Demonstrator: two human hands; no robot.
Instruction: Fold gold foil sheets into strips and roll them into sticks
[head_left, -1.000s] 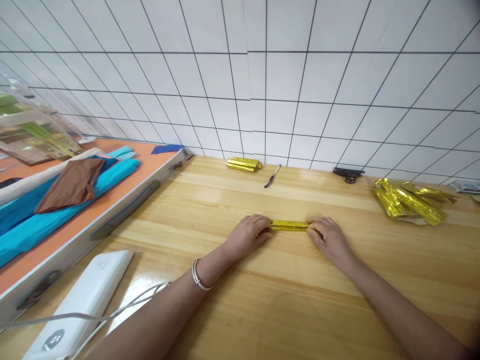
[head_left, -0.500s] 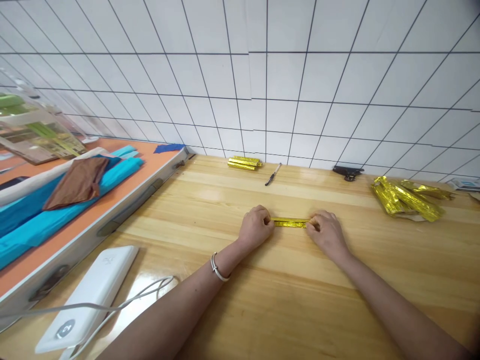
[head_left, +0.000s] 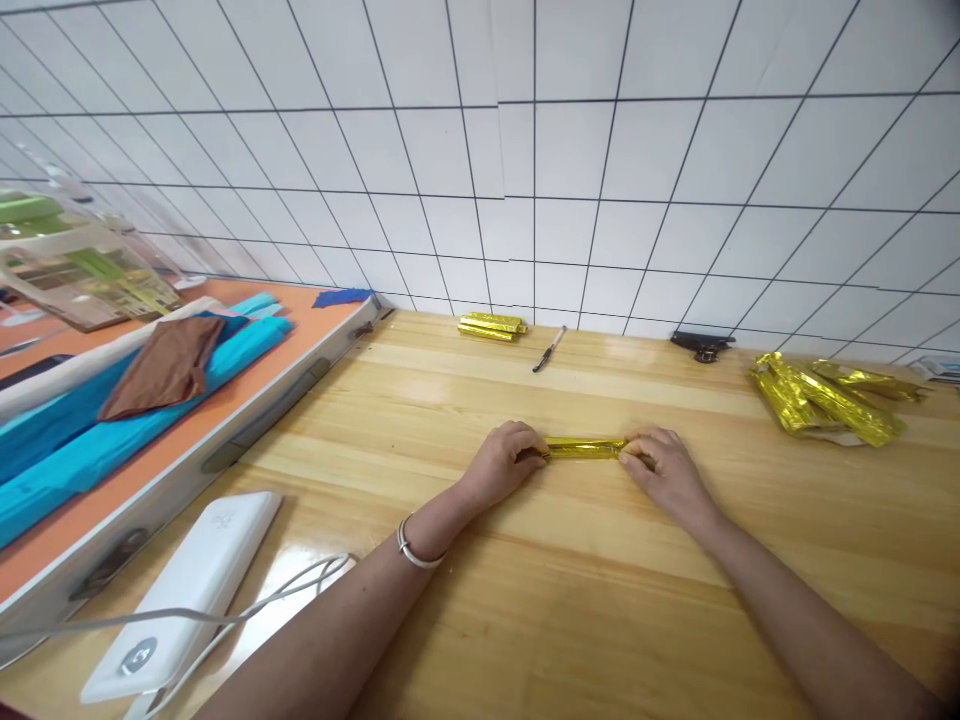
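A narrow, shiny strip of gold foil (head_left: 585, 448) lies level across the middle of the wooden table (head_left: 555, 600). My left hand (head_left: 504, 462) pinches its left end between thumb and fingers. At the right end, my right hand (head_left: 666, 466) is closed on the foil in the same way. Only the stretch between the hands shows; both ends are hidden under the fingers. Further back, near the wall, rest several rolled gold foil pieces (head_left: 492, 326), with a pen (head_left: 550, 349) to their right.
Crumpled gold foil (head_left: 832, 400) lies at the right, near a black object (head_left: 703, 345) by the tiled wall (head_left: 570, 150). On the left are a white power bank (head_left: 184, 600) with a cable (head_left: 255, 605), and a raised orange surface (head_left: 300, 325) bearing blue rolls (head_left: 225, 385) and a brown cloth (head_left: 165, 368).
My hands have moved slightly apart, the left one outward and its fingers less curled. More of the foil strip's width shows between them. The view has shifted a little.
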